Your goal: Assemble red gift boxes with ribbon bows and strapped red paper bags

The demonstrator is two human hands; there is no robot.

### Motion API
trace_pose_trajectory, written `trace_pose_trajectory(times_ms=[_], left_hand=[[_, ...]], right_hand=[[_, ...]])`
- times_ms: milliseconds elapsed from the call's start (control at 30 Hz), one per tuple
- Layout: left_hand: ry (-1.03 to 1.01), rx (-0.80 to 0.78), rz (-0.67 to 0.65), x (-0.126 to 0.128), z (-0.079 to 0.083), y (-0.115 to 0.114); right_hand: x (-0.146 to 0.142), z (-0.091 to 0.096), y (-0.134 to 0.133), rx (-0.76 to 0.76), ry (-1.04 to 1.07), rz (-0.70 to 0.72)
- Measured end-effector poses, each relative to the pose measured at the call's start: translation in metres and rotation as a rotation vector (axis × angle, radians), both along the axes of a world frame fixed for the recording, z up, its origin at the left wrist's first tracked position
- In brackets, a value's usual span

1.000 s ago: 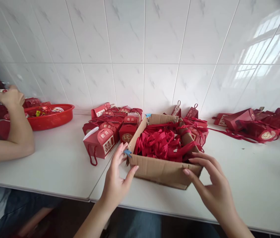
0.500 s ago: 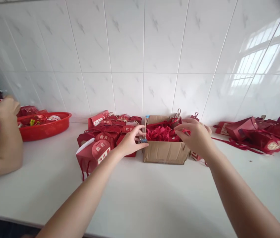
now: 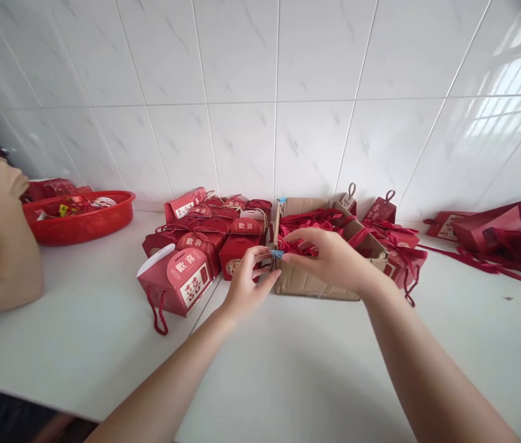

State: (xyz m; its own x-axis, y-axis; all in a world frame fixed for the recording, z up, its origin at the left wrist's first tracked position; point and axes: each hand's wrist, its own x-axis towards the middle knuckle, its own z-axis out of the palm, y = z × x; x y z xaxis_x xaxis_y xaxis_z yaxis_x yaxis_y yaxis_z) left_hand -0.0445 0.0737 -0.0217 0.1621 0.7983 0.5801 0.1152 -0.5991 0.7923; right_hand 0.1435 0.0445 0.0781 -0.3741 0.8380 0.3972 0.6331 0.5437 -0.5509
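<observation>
An open cardboard box (image 3: 309, 284) filled with red ribbons (image 3: 309, 220) stands on the white table (image 3: 288, 369) near the wall. My left hand (image 3: 246, 280) curls round the box's near left corner, thumb above and fingers below. My right hand (image 3: 331, 258) reaches across the box's front rim and pinches a small blue clip (image 3: 277, 253) at that same corner. A second blue clip (image 3: 282, 200) sits on the far left corner. The ribbons under my right hand are hidden.
A cluster of several red gift boxes (image 3: 181, 277) stands left of the cardboard box. Flat red bags (image 3: 495, 231) lie at the right. A red basin (image 3: 82, 224) sits at the far left, beside another person's forearm (image 3: 4, 258).
The cardboard box has gone from the table's front edge back toward the wall. My right hand has crossed from the box's right corner to its left corner and met my left hand at the clip.
</observation>
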Motion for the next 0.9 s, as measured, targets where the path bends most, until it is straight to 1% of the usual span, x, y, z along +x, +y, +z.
trace_pose_trajectory(times_ms=[67,133,200,267,333,367,433,500,567,633,700,767,900], left_hand=[[-0.023,-0.012,0.021,0.005,-0.004,-0.001],[-0.031,-0.008,0.021,0.010,-0.007,-0.006],[-0.013,0.009,-0.018,0.016,-0.008,-0.016],[0.027,0.037,-0.095,0.023,-0.008,-0.031],[0.126,0.105,-0.180,0.028,-0.007,-0.045],[0.191,0.159,-0.206,0.030,-0.006,-0.050],[0.299,0.320,-0.192,0.033,-0.002,-0.054],[0.330,0.501,-0.073,0.035,0.007,-0.046],[0.337,0.628,0.057,0.037,0.020,-0.031],[0.422,0.651,0.082,0.041,0.034,-0.012],[0.545,0.663,0.083,0.047,0.043,0.005],[0.599,0.690,0.092,0.055,0.044,0.019],[0.578,0.770,0.150,0.071,0.032,0.035]], right_hand=[[-0.007,-0.006,0.004,-0.107,-0.030,0.004],[-0.007,-0.005,0.004,-0.142,-0.083,-0.026],[0.000,0.001,0.000,-0.148,-0.185,-0.068],[0.016,0.009,-0.008,-0.184,-0.308,-0.111],[0.034,0.018,-0.019,-0.248,-0.393,-0.145],[0.043,0.022,-0.024,-0.279,-0.400,-0.147],[0.055,0.027,-0.033,-0.293,-0.368,-0.118],[0.061,0.027,-0.038,-0.239,-0.327,-0.086],[0.062,0.024,-0.038,-0.185,-0.316,-0.078],[0.060,0.020,-0.036,-0.177,-0.334,-0.077],[0.059,0.017,-0.034,-0.215,-0.375,-0.067],[0.059,0.013,-0.033,-0.243,-0.417,-0.049],[0.062,0.002,-0.031,-0.191,-0.419,0.022]])
